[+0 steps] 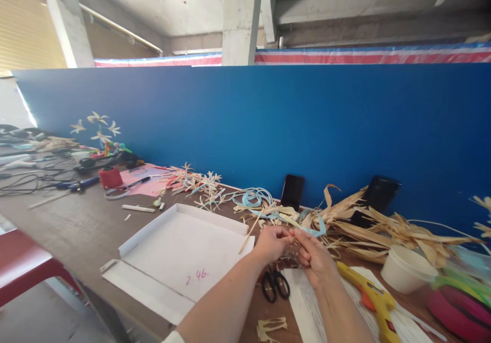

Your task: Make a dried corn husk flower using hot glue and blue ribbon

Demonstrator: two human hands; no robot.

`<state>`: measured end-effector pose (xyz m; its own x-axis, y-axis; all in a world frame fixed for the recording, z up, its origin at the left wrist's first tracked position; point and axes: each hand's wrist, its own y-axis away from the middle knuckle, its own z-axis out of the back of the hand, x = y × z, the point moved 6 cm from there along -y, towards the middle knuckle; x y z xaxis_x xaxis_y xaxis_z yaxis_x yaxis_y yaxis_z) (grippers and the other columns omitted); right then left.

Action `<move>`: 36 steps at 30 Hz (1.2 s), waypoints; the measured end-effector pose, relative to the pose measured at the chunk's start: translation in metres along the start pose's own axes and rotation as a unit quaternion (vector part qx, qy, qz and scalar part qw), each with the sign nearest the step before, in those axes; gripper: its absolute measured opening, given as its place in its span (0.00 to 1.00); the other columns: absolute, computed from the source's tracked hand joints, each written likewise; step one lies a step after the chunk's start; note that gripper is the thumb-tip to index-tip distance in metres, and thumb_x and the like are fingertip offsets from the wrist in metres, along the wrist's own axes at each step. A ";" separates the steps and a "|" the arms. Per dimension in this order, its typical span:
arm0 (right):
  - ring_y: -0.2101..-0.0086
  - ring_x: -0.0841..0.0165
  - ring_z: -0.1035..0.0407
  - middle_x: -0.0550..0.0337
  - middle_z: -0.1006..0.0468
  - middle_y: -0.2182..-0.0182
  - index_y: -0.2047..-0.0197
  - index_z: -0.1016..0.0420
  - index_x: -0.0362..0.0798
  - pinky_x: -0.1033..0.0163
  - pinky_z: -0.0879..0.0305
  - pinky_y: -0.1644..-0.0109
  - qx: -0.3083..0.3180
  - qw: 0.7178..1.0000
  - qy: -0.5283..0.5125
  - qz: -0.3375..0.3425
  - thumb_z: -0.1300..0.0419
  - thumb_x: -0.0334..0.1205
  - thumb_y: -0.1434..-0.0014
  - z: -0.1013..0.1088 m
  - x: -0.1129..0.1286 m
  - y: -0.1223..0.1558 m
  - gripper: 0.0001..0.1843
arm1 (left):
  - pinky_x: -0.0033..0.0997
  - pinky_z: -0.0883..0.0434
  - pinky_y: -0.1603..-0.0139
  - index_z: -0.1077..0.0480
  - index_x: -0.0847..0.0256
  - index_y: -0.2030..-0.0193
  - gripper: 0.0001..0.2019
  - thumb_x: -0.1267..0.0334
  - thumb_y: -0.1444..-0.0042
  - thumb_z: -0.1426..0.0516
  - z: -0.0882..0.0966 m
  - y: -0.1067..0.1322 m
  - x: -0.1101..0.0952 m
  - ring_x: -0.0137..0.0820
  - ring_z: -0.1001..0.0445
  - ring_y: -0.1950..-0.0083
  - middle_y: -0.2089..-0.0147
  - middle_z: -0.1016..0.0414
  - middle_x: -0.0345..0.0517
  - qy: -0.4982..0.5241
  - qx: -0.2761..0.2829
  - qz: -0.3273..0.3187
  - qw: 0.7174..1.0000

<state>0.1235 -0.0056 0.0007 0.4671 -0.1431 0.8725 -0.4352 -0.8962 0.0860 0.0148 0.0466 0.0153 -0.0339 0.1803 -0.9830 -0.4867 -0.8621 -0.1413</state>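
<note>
My left hand (273, 244) and my right hand (315, 261) meet over the table, fingertips pinched together. Whatever sits between the fingers is too small or hidden to make out. Just left of my left hand a thin wooden stick (251, 231) leans across the edge of an open white box (169, 245) marked "2.46." in pink. Black-handled scissors (275, 285) lie below the hands. Behind the fingers is a light blue strip (318, 228) among dry husk pieces (345, 210). A yellow glue gun (370, 297) rests on printed paper (301, 302) beside my right forearm.
A white cup (408, 269) and a pink round object (458, 309) stand at right. Phones (292, 192) lean against the blue partition (230, 123). Husk flowers (207, 181), a red spool (110, 177) and cables (34, 179) lie leftward. A red stool (26, 263) stands beside the table.
</note>
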 end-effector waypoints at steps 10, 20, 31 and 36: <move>0.85 0.85 0.48 0.54 0.25 0.55 0.57 0.25 0.50 0.78 0.52 0.88 0.027 0.999 -0.026 -0.010 0.35 0.46 0.53 0.000 0.013 0.004 0.19 | 0.24 0.42 0.72 0.29 0.66 0.75 0.08 0.62 0.55 0.42 0.001 0.003 -0.009 0.22 0.42 0.77 0.79 0.36 0.37 0.010 0.017 -0.004 1.000; 0.87 0.88 0.54 0.53 0.24 0.59 0.67 0.24 0.44 0.79 0.56 0.90 0.036 0.999 -0.017 -0.001 0.32 0.39 0.57 0.004 0.007 -0.001 0.13 | 0.22 0.44 0.75 0.29 0.67 0.74 0.09 0.60 0.55 0.42 -0.002 0.003 -0.005 0.21 0.43 0.77 0.80 0.37 0.37 0.002 0.031 -0.002 1.000; 0.87 0.87 0.53 0.55 0.23 0.61 0.63 0.26 0.47 0.79 0.56 0.89 0.035 0.999 -0.019 0.007 0.32 0.40 0.57 0.001 0.013 0.002 0.16 | 0.22 0.45 0.76 0.29 0.67 0.75 0.09 0.61 0.55 0.42 -0.004 0.004 -0.008 0.20 0.45 0.78 0.81 0.38 0.36 0.040 0.047 -0.008 0.998; 0.87 0.87 0.53 0.53 0.25 0.56 0.60 0.26 0.48 0.79 0.54 0.90 0.036 0.999 -0.036 -0.012 0.36 0.47 0.52 0.001 0.016 0.004 0.17 | 0.22 0.46 0.76 0.30 0.67 0.74 0.09 0.61 0.55 0.43 -0.003 0.004 -0.008 0.20 0.46 0.79 0.81 0.39 0.36 0.035 0.048 -0.007 0.998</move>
<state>0.1300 -0.0124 0.0148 0.5309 -0.1492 0.8342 -0.3691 -0.9268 0.0692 0.0156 0.0405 0.0221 0.0337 0.1556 -0.9872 -0.5684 -0.8095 -0.1470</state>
